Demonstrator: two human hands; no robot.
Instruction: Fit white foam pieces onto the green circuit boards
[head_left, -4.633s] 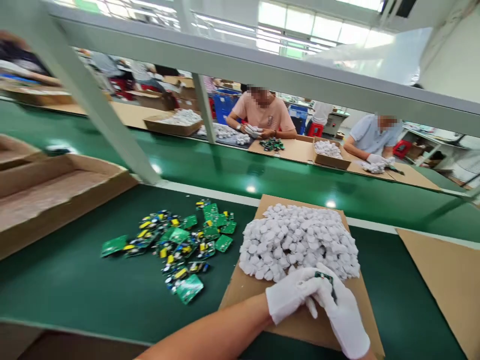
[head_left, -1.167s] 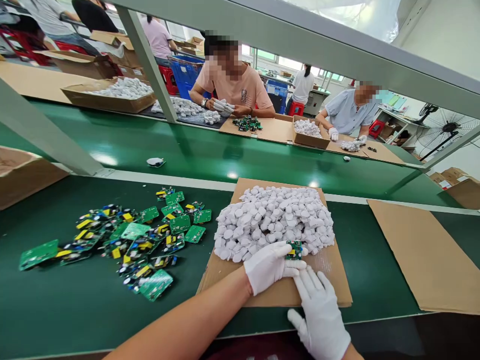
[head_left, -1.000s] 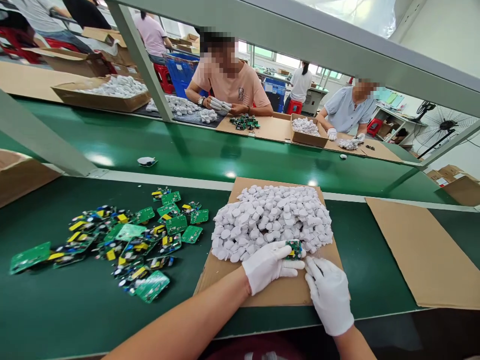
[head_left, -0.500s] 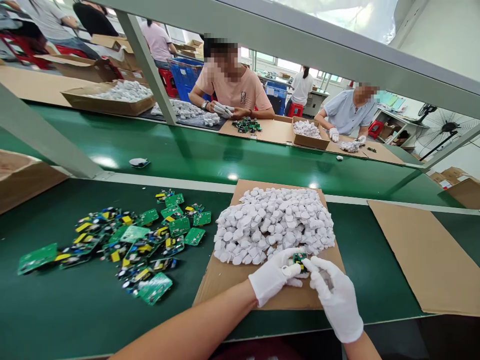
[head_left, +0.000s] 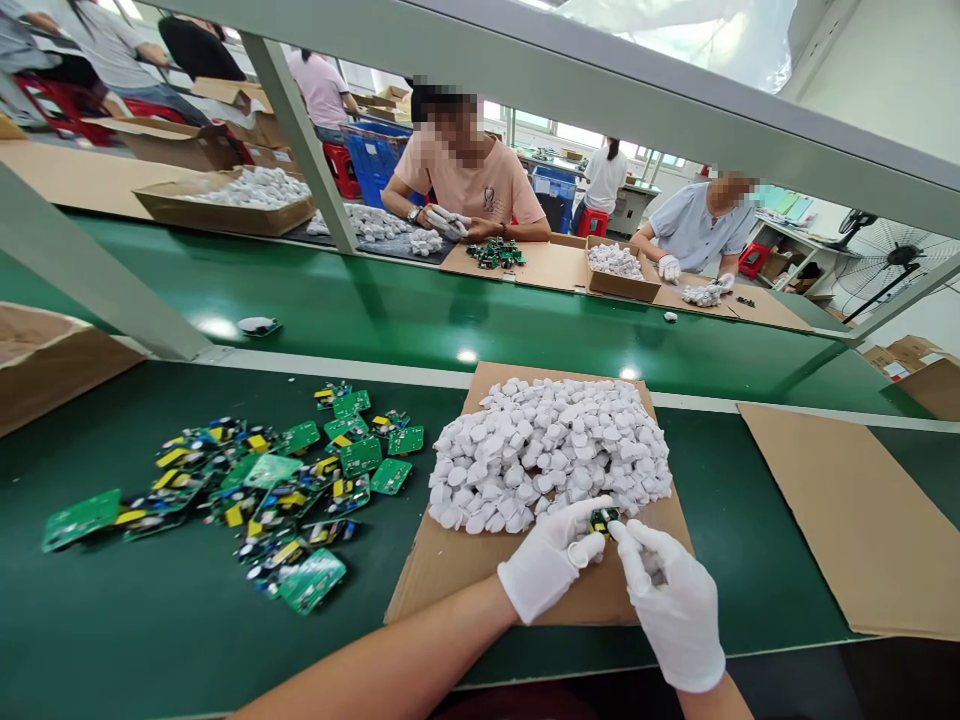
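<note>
A small green circuit board (head_left: 603, 521) with a yellow part is gripped by my left hand (head_left: 551, 560), which wears a white glove. My right hand (head_left: 673, 600), also gloved, has its fingers bent together with the fingertips at the board's right side; whether they pinch something is too small to tell. Just beyond both hands, a heap of small white pieces (head_left: 551, 450) lies on a cardboard sheet (head_left: 435, 575). To the left, many green circuit boards (head_left: 362, 455) with yellow and blue parts are spread over the dark green table (head_left: 150, 640).
Behind a metal frame (head_left: 296, 140), a green belt (head_left: 375, 320) carries a white item (head_left: 259, 326) and a smaller one (head_left: 670, 317). Two people work across it. Cardboard (head_left: 862, 520) lies at right; an open box (head_left: 60, 370) stands at left.
The board in my left hand has tilted, and the fingers of my left hand have closed in more. On the belt, the two white items have shifted left.
</note>
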